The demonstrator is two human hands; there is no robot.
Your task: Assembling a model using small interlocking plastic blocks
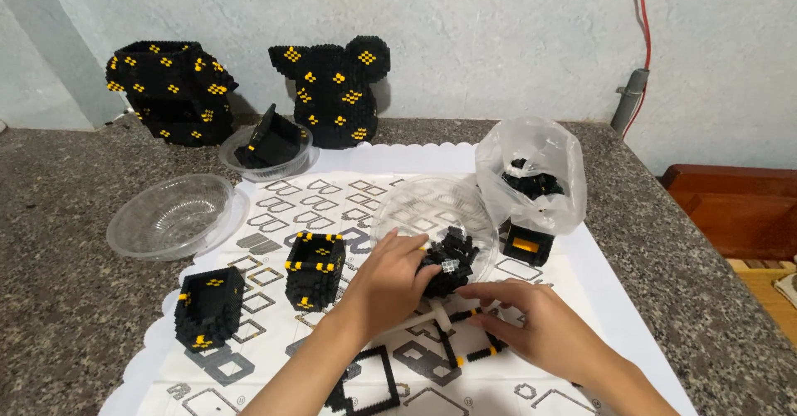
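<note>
Digging with my left hand, fingers curled together into the black bricks in the tilted clear bowl; right hand fingers pinch a thin black strip just below. I'd pick singly, steady.

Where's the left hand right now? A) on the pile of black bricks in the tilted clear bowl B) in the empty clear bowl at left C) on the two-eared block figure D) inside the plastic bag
A: the left hand rests on the black bricks spilling from the tilted clear bowl.
</note>
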